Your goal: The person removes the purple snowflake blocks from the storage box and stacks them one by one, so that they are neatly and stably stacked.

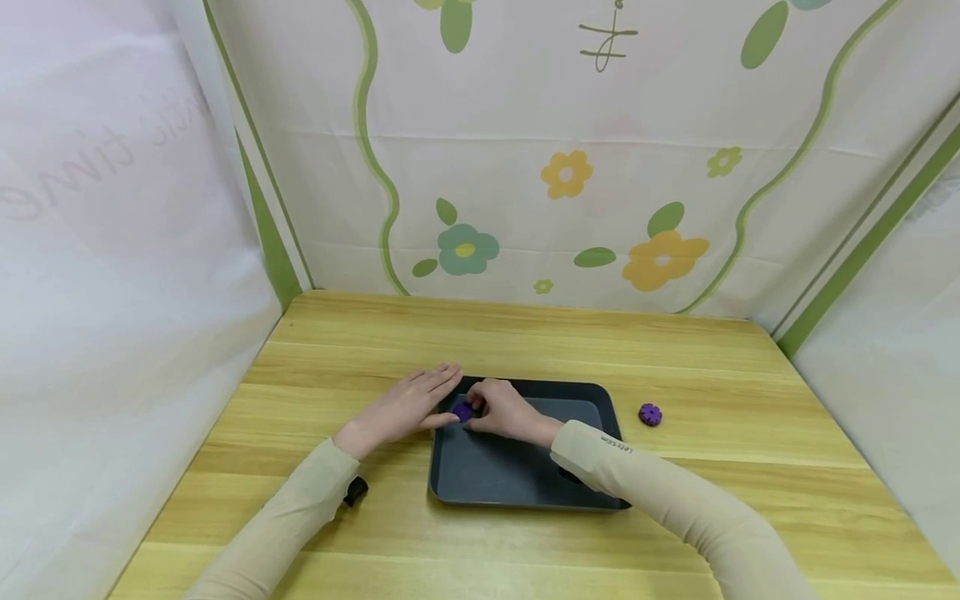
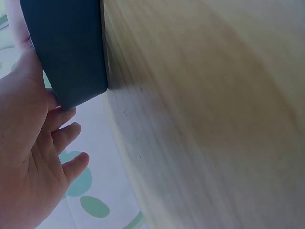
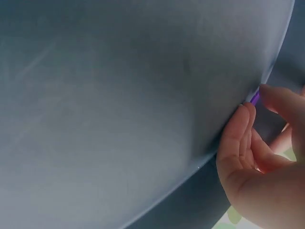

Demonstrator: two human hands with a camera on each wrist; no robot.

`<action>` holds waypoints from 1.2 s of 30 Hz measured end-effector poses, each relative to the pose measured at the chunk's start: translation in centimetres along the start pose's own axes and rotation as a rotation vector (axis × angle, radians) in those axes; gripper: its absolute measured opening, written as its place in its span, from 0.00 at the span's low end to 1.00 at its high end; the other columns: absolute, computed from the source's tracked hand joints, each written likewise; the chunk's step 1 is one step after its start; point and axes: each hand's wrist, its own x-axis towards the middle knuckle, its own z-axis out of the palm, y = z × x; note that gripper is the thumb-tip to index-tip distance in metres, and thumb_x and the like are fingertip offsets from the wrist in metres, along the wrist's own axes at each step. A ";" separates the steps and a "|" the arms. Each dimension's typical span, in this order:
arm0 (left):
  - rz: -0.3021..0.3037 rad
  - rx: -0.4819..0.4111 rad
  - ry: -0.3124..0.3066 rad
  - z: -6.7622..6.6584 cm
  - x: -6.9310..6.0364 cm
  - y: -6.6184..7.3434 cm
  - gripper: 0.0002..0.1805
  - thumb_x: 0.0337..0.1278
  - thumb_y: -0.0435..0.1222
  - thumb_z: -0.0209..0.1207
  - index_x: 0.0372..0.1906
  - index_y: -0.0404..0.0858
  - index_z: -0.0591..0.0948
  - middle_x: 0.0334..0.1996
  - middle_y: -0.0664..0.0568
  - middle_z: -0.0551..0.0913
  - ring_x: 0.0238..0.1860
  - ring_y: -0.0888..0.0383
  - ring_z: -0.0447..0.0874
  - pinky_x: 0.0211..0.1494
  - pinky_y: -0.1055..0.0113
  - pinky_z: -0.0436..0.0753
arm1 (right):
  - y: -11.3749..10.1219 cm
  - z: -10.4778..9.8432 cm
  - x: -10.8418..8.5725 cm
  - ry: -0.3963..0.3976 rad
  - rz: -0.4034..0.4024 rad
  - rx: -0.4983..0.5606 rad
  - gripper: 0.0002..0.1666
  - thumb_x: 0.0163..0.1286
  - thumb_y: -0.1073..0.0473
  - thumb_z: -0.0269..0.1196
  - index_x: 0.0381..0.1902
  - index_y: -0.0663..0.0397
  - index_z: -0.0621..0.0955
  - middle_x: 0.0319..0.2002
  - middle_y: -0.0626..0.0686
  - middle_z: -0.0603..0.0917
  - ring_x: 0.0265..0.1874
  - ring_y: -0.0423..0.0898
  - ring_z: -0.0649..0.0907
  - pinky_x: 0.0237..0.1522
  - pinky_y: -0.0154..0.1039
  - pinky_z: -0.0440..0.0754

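Note:
A dark grey rectangular tray (image 1: 510, 475) lies on the wooden table. At its far left corner my right hand (image 1: 510, 410) holds a small round purple piece (image 1: 462, 412) between thumb and fingers. Only a purple sliver (image 3: 256, 98) of that piece shows by the fingertips in the right wrist view. My left hand (image 1: 408, 407) rests at the tray's left edge with its fingers straight, the thumb reaching toward the purple piece. In the left wrist view this hand (image 2: 28, 152) is against the tray's outer wall (image 2: 71, 52), fingers spread past the corner.
A purple notched disc (image 1: 650, 414) lies on the table (image 1: 720, 500) right of the tray. A small black object (image 1: 356, 491) sits beside my left sleeve, partly hidden. Another dark object (image 1: 569, 475) shows under my right sleeve. Printed fabric (image 1: 510, 108) walls the table's back and sides.

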 end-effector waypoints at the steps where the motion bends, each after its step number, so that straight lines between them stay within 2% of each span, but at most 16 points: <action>1: 0.000 0.001 0.000 0.0 0.0 0.0 0.40 0.68 0.55 0.54 0.75 0.35 0.64 0.75 0.43 0.65 0.75 0.47 0.65 0.73 0.48 0.71 | 0.0 0.1 0.0 0.004 -0.003 -0.003 0.21 0.60 0.59 0.72 0.49 0.63 0.83 0.40 0.57 0.87 0.34 0.47 0.85 0.37 0.35 0.85; 8: -0.002 0.004 -0.015 0.0 0.0 0.0 0.39 0.69 0.55 0.53 0.75 0.35 0.63 0.76 0.43 0.64 0.75 0.48 0.64 0.74 0.48 0.70 | -0.1 0.4 -0.1 0.030 -0.022 -0.017 0.19 0.61 0.59 0.72 0.49 0.62 0.84 0.40 0.57 0.86 0.37 0.48 0.84 0.38 0.35 0.84; 16: -0.001 0.001 -0.016 -0.1 -0.1 0.1 0.39 0.69 0.55 0.53 0.75 0.35 0.63 0.75 0.43 0.64 0.75 0.47 0.64 0.74 0.47 0.70 | -0.1 0.5 -0.1 0.043 -0.037 -0.018 0.14 0.62 0.61 0.71 0.45 0.60 0.85 0.38 0.56 0.86 0.35 0.47 0.84 0.36 0.33 0.83; 29: 0.003 0.011 -0.013 0.0 -0.1 0.1 0.40 0.69 0.55 0.53 0.75 0.36 0.63 0.76 0.43 0.64 0.75 0.48 0.65 0.74 0.48 0.70 | -0.1 0.2 0.1 -0.008 0.014 0.012 0.15 0.61 0.61 0.71 0.44 0.61 0.85 0.39 0.56 0.87 0.34 0.45 0.86 0.37 0.34 0.86; 36: 0.004 0.014 -0.015 0.0 0.0 0.1 0.40 0.69 0.55 0.53 0.75 0.36 0.63 0.75 0.43 0.64 0.75 0.47 0.65 0.74 0.48 0.70 | 0.0 -0.1 0.3 -0.024 0.010 0.027 0.14 0.60 0.61 0.71 0.43 0.61 0.85 0.38 0.55 0.89 0.33 0.44 0.87 0.37 0.35 0.87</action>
